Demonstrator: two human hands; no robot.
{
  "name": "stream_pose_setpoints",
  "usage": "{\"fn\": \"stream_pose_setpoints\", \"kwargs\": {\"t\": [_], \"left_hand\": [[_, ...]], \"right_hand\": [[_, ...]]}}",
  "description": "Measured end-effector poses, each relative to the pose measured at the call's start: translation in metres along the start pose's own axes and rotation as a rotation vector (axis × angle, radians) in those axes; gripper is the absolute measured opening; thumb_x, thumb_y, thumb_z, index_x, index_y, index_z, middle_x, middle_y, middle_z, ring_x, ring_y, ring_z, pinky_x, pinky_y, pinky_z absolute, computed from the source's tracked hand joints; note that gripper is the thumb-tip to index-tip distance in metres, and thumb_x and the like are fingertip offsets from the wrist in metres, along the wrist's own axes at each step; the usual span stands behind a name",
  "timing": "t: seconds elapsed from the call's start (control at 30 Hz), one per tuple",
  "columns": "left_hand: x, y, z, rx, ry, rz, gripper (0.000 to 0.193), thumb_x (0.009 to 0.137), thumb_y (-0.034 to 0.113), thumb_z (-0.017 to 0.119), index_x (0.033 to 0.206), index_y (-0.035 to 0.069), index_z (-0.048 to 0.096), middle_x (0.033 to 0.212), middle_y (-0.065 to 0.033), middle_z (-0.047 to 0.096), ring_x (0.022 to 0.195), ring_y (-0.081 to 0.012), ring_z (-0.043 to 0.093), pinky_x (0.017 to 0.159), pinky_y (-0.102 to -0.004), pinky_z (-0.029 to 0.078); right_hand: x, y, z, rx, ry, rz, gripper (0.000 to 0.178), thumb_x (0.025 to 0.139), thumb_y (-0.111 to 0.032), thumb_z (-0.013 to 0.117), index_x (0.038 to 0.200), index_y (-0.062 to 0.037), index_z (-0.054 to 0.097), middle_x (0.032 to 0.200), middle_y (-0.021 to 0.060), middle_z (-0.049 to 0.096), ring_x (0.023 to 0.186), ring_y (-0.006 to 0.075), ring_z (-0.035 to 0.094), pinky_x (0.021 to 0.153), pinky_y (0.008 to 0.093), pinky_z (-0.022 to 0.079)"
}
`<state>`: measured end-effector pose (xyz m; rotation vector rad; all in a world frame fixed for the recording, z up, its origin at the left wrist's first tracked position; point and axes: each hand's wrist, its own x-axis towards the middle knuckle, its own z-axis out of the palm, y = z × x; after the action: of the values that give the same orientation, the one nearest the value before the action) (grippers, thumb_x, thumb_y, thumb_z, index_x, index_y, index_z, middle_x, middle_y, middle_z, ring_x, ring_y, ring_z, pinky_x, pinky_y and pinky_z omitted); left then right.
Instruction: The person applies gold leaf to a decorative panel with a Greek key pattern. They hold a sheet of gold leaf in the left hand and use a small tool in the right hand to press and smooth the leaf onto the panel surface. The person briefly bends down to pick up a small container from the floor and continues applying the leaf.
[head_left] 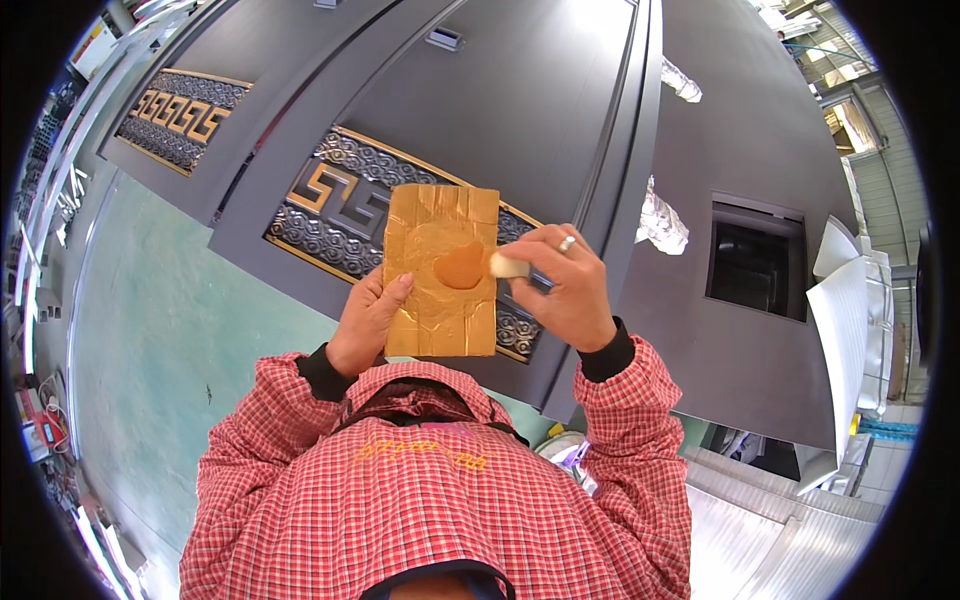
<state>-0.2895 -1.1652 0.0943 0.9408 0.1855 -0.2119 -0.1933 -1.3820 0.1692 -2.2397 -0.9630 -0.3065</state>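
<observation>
My left hand (360, 322) grips the left edge of a gold-coated rectangular board (437, 320), its thumb lying on the face. A puddle of wet-looking orange-gold paint (459, 267) spreads over the board's middle. In the pinched fingers of my right hand (572, 288), which wears a ring, is a small pale sponge-like pad (510, 266). The pad is at the board's right edge, close to the paint; whether it touches is unclear. Behind the board lies a dark grey door panel (490, 100) with an embossed band (345, 168), its edges and part of its key pattern gold.
Another dark panel (170, 115) with a gold-patterned band lies to the left. At right, a grey panel has a rectangular opening (757, 258) and foil-wrapped handles (662, 220). White sheeting (840, 300) stands beyond it. Green floor (200, 290) shows at left.
</observation>
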Motion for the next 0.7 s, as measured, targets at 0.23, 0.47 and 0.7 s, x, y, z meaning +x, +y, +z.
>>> {"fn": "stream_pose_setpoints", "kwargs": {"t": [0.23,0.47,0.7], "left_hand": [[-0.004,-0.03,0.033,0.005,0.126,0.068,0.03,0.099,0.016,0.044,0.124,-0.001,0.048,0.115,-0.0083,0.06,0.099,-0.0139,0.06,0.085,-0.0282,0.051],[-0.018,-0.034,0.037,0.003,0.286,0.135,0.031,0.099,0.017,0.044,0.125,-0.001,0.047,0.117,-0.0093,0.06,0.101,-0.0162,0.061,0.086,-0.0296,0.05],[-0.051,-0.011,0.001,0.052,0.444,0.215,0.03,0.099,0.017,0.043,0.122,-0.002,0.049,0.115,-0.0089,0.06,0.098,-0.016,0.061,0.086,-0.0302,0.05]], "right_hand": [[-0.026,0.071,-0.043,0.061,0.043,0.146,0.023,0.067,-0.001,0.065,0.089,-0.0074,0.064,0.087,0.0044,0.062,0.08,0.0231,0.06,0.069,0.0317,0.05],[-0.094,0.135,-0.021,0.22,0.123,0.498,0.023,0.07,-0.003,0.069,0.092,-0.0038,0.062,0.085,0.0066,0.061,0.07,0.0175,0.058,0.066,0.0278,0.048],[-0.139,0.138,0.022,0.262,0.053,0.641,0.022,0.073,-0.009,0.072,0.093,-0.0039,0.064,0.086,0.0055,0.062,0.074,0.0162,0.06,0.069,0.0278,0.048]]}}
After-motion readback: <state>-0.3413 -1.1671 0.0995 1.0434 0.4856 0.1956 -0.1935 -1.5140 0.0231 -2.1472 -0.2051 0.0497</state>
